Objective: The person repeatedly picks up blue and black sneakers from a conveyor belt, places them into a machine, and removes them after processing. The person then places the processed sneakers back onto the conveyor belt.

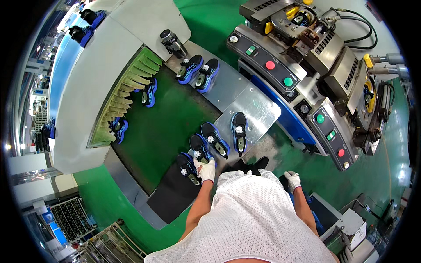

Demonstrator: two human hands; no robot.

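Note:
My left hand (pixel 205 170), in a white glove, is closed on the heel end of a black-and-blue sports shoe (pixel 198 144) with crumpled white paper in it. Left of that hand rests another such shoe (pixel 186 165). Just beyond lie two more, a tilted shoe (pixel 215 139) and an upright-pointing shoe (pixel 239 131) on the metal ledge. My right hand (pixel 293 180), also gloved, hangs low by my right side with its fingers curled against something dark; my shirt and the hand hide most of it.
A green conveyor belt (pixel 171 118) runs from a grey tunnel with a fringe curtain (pixel 127 94); shoes (pixel 149 93) emerge there. Two shoes (pixel 207 74) and a flask (pixel 173 43) stand on the far ledge. A pressing machine with button panels (pixel 269 61) stands at right.

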